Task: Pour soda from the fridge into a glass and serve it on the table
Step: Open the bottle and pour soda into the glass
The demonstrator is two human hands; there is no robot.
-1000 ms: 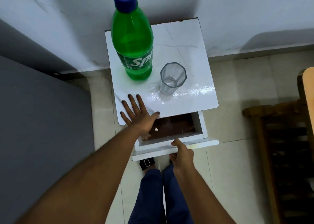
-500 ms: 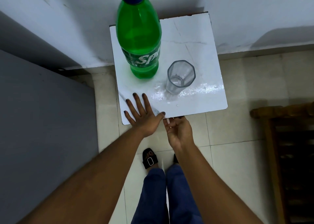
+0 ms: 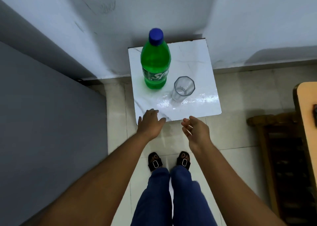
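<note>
A green soda bottle (image 3: 155,66) with a blue cap stands upright at the left of a small white marble-look table (image 3: 193,64). An empty clear glass (image 3: 183,88) stands upright just right of the bottle, nearer the front. My left hand (image 3: 150,124) lies palm down at the table's front left corner, its fingertips on the edge, holding nothing. My right hand (image 3: 195,128) hovers just in front of the table's front edge, fingers loosely curled and apart, empty.
A grey fridge side (image 3: 48,116) fills the left. White walls stand behind the table. A wooden chair (image 3: 281,150) and a tan tabletop edge (image 3: 308,109) are at the right. My feet in black sandals (image 3: 169,161) stand on the tiled floor.
The table's drawer, open a second ago, is shut. My right hand has come off the front edge and drawn back to the right. The view has pulled back from the table.
</note>
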